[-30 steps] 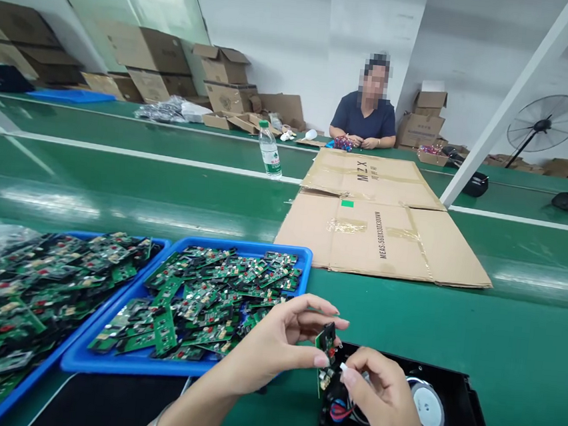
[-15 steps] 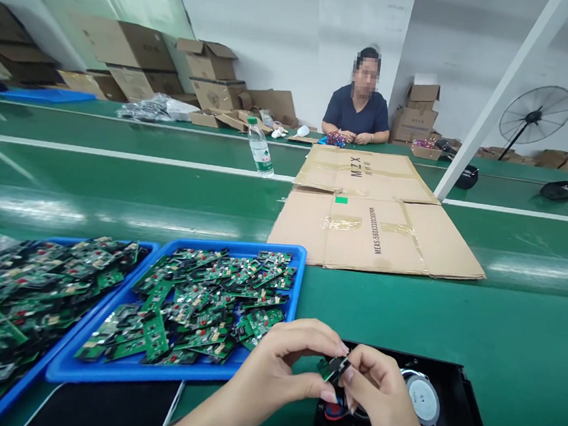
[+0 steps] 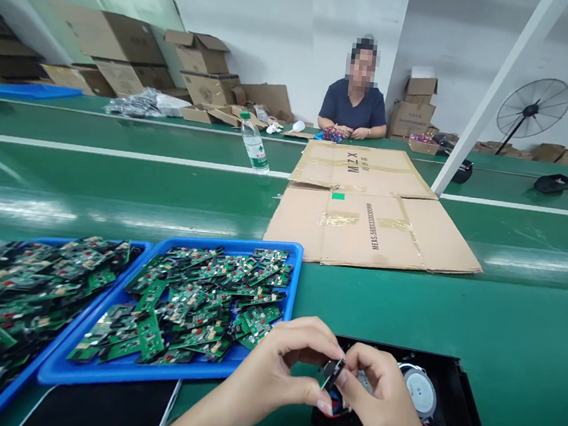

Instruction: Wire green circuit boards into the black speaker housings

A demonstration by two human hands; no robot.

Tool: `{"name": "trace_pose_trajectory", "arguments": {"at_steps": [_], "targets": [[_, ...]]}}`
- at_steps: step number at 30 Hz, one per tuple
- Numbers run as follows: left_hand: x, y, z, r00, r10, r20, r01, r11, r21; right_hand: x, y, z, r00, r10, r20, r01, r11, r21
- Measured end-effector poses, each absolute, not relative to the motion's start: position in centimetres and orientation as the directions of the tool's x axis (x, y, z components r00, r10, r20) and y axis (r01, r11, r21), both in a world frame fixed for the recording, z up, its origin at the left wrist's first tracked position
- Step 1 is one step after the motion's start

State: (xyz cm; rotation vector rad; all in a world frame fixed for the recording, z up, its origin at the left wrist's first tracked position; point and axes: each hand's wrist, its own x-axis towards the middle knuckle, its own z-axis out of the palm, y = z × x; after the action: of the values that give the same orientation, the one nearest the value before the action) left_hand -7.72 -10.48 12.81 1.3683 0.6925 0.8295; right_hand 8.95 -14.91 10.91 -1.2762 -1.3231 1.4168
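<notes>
A: What do the hands hold?
B: The person's left hand [image 3: 292,364] pinches a small green circuit board with black parts [image 3: 331,373] between thumb and fingers. The board is tilted, nearly edge-on, much of it hidden by the fingers.
A: And the right hand [image 3: 380,386]?
B: Its thumb and forefinger are drawn narrow at the board's edge; whether they grip anything there, one cannot tell.
A: Where is the board, exactly?
B: Above the left end of an open, black, rectangular casing [image 3: 465,418]. Inside that are red and blue wires [image 3: 337,406] and, to the right, a round grey disc [image 3: 420,393].
A: What are they working on?
B: A smooth green tabletop [image 3: 527,343]. To the left, a blue plastic tray [image 3: 148,375] is heaped with similar boards, beside a second, fuller blue tray [image 3: 14,381].
A: Farther off?
B: A flattened brown cardboard carton [image 3: 357,230], then a clear green-capped bottle [image 3: 254,144] to its left. Beyond, a co-worker in a dark blue top [image 3: 353,106] sits between stacked brown boxes [image 3: 207,75] and a large round fan [image 3: 532,110], before a pale wall [image 3: 263,10].
</notes>
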Motion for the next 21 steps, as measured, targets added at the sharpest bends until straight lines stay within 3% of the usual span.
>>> {"name": "trace_pose_trajectory", "arguments": {"at_steps": [4,7,11,13,16,19,21], "targets": [[-7.5,-10.5,12.6,0.547,0.836,0.044,-0.131,0.034,0.991,8.7,-14.6,10.8,-0.232,0.952,-0.201,-0.104,-0.23,-0.968],[-7.5,-10.5,12.9,0.544,0.838,0.037,-0.101,0.022,0.995,9.0,-14.4,11.7,-0.275,0.935,-0.223,-0.102,-0.259,-0.961],[-8.8,-10.5,14.5,0.599,0.8,-0.03,0.236,-0.141,0.962,11.5,-14.9,13.5,-0.291,0.941,-0.175,0.207,-0.116,-0.971],[-10.0,-10.6,15.3,0.543,0.838,-0.062,0.442,-0.222,0.869,13.9,-15.4,14.1,-0.2,0.974,-0.11,0.293,-0.047,-0.955],[-12.2,-11.0,15.6,0.393,0.907,-0.15,0.67,-0.171,0.722,17.8,-16.1,14.0,-0.071,0.995,-0.07,0.372,-0.038,-0.927],[-13.3,-11.7,15.2,0.393,0.873,-0.288,0.723,-0.1,0.683,20.7,-16.9,12.7,-0.066,0.995,-0.079,0.59,-0.025,-0.807],[-12.7,-12.3,15.0,0.463,0.797,-0.389,0.701,-0.06,0.711,21.4,-17.6,11.5,-0.119,0.989,-0.093,0.767,0.032,-0.64]]}}
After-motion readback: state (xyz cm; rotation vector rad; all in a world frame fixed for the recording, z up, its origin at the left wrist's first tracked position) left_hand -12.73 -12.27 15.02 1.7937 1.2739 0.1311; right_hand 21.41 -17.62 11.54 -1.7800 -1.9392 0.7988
